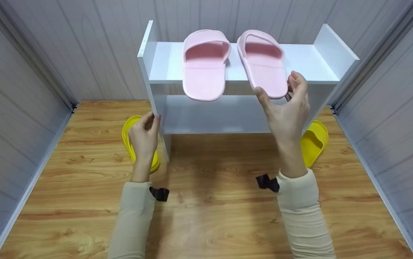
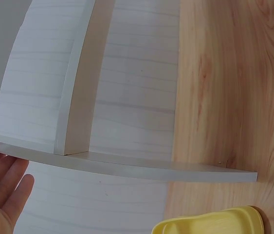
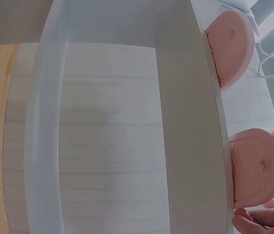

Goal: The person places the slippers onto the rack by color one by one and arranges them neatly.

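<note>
Reaching forward from beige sleeves [image 1: 132, 219] with black fittings [image 1: 160, 194] at the wrists, both hands are occupied; the left hand [image 1: 143, 140] pinches the front edge of a white two-shelf rack [image 1: 213, 115], with one yellow slipper [image 1: 128, 131] on the wood-patterned floor [image 1: 206, 223] below it, partly hidden by the hand; another yellow slipper [image 1: 312, 149] lies just right of the right wrist; the right hand [image 1: 288, 115] grasps the heel of the right pink slide [image 1: 267, 77], thumb and fingers at opposite sides; that slide rests on the top shelf [image 1: 302, 68] just ahead of the hand, toe angled leftward, heel overhanging; the left pink slide [image 1: 204, 81] rests there too, farther left of that hand, also overhanging; beyond stands a pale panelled wall [image 1: 127, 46].
</note>
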Available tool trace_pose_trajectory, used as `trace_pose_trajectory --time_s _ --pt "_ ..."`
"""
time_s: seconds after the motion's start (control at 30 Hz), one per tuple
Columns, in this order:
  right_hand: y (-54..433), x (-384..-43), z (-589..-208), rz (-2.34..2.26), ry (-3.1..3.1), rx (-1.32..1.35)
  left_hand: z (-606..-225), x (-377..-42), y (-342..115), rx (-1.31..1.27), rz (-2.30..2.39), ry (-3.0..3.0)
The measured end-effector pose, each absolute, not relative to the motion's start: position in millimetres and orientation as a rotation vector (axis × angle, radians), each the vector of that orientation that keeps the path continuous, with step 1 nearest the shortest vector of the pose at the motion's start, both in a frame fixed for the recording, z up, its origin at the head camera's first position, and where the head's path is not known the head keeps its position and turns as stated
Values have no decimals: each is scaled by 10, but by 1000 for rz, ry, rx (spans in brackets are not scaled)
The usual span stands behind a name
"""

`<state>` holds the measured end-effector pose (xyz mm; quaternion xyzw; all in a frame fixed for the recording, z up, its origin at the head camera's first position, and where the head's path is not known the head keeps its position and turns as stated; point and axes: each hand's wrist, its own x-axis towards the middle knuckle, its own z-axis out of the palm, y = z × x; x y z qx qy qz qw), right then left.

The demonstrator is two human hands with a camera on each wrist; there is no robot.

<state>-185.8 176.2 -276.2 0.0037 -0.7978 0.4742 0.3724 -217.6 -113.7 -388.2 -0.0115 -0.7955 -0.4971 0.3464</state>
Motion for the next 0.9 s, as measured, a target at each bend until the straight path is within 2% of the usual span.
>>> trace_pose_trajectory --time_s 0.27,0.5,0.73,0.9 --pt "1880 -1812 -2797 1310 -1936 107 -3894 -2180 -1137 -21 -1280 -2070" --pt "1897 -1626 -2746 1350 -1818 213 -3896 -2190 -1142 -25 -1281 -2059" --pt "2184 -1769 -3109 1304 -1800 261 -3886 -2188 -1143 -32 -1303 -2058" --pt "2209 -1638 -3150 1302 -1815 268 -3885 -2190 -1145 -18 -1299 -2069"
